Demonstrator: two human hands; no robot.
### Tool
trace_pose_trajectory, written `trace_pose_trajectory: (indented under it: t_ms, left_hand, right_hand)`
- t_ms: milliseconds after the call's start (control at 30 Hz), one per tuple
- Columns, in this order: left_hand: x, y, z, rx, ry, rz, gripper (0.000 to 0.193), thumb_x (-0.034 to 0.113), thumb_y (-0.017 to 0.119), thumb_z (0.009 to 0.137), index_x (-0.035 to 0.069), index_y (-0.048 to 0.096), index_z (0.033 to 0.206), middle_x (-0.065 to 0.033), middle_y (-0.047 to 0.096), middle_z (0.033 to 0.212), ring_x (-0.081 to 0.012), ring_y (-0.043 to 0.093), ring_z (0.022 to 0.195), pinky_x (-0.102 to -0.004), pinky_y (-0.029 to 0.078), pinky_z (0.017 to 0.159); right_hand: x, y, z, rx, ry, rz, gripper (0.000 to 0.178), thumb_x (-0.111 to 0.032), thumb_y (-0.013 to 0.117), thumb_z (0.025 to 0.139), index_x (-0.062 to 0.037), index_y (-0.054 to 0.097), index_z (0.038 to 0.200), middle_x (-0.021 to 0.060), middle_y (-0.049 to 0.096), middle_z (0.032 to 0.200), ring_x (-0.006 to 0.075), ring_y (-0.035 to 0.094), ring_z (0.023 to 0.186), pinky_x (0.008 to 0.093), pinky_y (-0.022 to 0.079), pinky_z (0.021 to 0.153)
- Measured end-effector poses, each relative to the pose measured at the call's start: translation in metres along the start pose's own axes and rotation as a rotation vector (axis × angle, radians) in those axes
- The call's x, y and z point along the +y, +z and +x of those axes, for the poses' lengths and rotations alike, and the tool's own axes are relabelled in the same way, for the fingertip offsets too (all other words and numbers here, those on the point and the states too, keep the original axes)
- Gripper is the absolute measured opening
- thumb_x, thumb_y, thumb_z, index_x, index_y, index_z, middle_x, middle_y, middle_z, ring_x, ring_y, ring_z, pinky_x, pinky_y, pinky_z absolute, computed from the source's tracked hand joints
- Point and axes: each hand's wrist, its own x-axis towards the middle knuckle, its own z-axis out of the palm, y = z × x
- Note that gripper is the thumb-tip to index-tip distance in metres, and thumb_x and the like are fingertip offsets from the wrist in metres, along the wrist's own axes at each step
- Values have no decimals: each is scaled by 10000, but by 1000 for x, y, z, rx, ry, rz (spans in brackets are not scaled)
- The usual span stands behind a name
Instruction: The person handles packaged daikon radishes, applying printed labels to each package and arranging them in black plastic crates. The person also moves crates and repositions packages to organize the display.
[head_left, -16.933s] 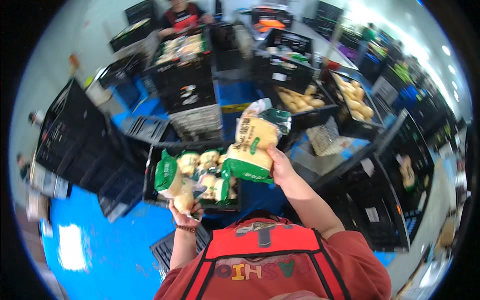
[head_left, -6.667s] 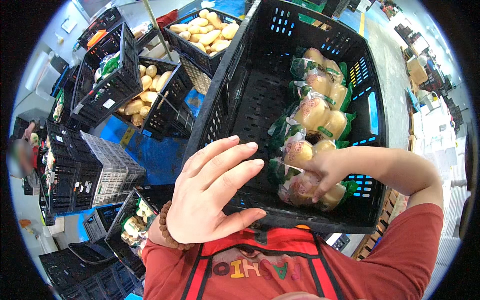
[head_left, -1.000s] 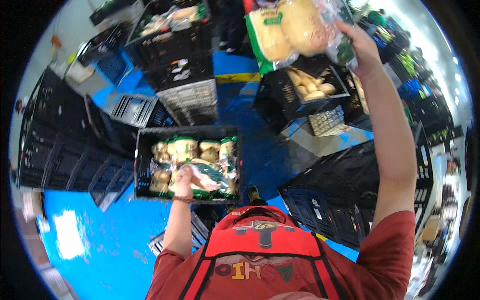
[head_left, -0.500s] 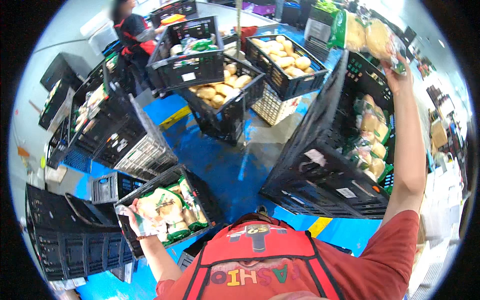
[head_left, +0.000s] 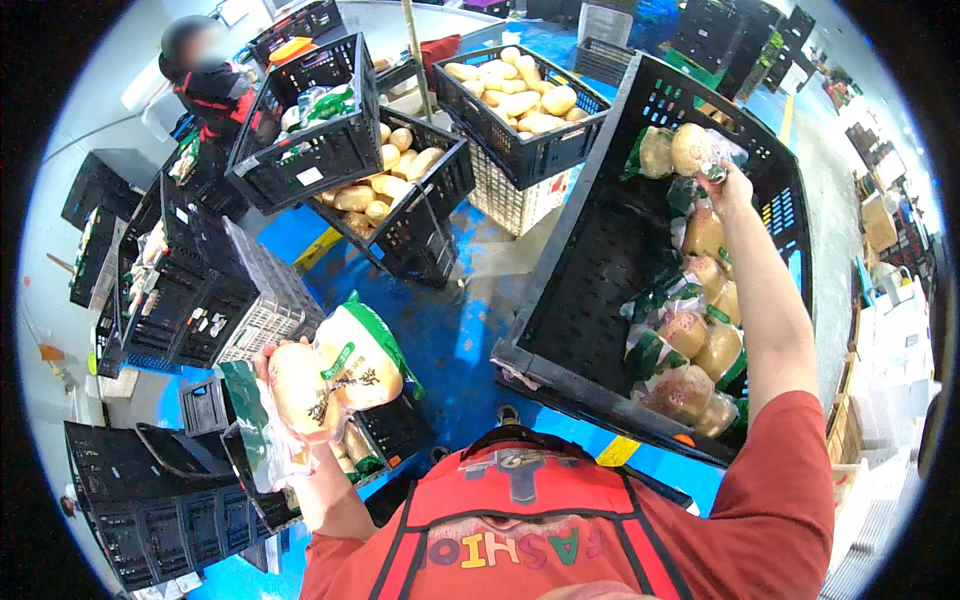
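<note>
My left hand (head_left: 266, 362) is closed on a clear bag of butternut squash (head_left: 365, 355) with green printed ends, raised above a small black crate (head_left: 405, 425). Other bagged squash (head_left: 355, 445) lie inside that crate, partly hidden by the lifted bag. My right hand (head_left: 730, 188) grips the end of another bag of squash (head_left: 690, 150) at the far end of a big black crate (head_left: 590, 250). Several similar bags (head_left: 690, 330) line that crate's right side, in a row running toward me. The fingertips of my left hand are partly covered by its bag.
Ahead stand black crates of loose squash (head_left: 520, 95), one on a white crate (head_left: 515, 195). A crate of bagged goods (head_left: 310, 140) rests above another squash crate (head_left: 395, 190). Stacked crates (head_left: 190, 290) line the left. A co-worker (head_left: 210, 90) stands at far left.
My right hand has lowered its bag from above the big crate into its far end. My left hand has lifted its bag up out of the small crate. The view has shifted somewhat.
</note>
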Motion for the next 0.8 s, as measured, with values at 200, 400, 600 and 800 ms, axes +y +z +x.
trace_pose_trajectory:
  t_ms: [200, 400, 600, 800]
  left_hand:
    - [39, 68, -27, -120, -99, -502, 200, 256, 479, 956, 89, 553, 875, -93, 595, 951, -197, 576, 942, -406, 425, 983]
    - [50, 108, -36, -147, -143, -323, 148, 228, 558, 907, 82, 572, 890, -35, 569, 880, -151, 524, 907, -281, 425, 829]
    - [78, 145, -8, -468, 34, -201, 132, 153, 548, 866, 91, 547, 749, -43, 563, 765, -170, 536, 800, -301, 440, 762]
    - [67, 235, 9, -451, -110, -729, 309, 316, 491, 851, 11, 529, 814, -180, 554, 722, -292, 604, 626, -366, 478, 583]
  right_hand:
    - [67, 13, 64, -37, 5, 235, 231, -141, 513, 893, 34, 522, 1044, 162, 615, 960, 315, 641, 812, 466, 572, 691]
    - [87, -36, 168, 157, -326, -1236, 212, -174, 573, 807, -14, 624, 936, 183, 650, 892, 304, 644, 837, 386, 538, 723]
    - [35, 34, 38, -193, -469, -1959, 244, -116, 524, 812, -7, 658, 983, 227, 641, 1017, 355, 613, 992, 413, 504, 826]
    - [-48, 96, -20, -171, -1037, -1951, 414, -338, 655, 786, -13, 555, 1024, 203, 620, 1039, 356, 605, 979, 434, 501, 832]
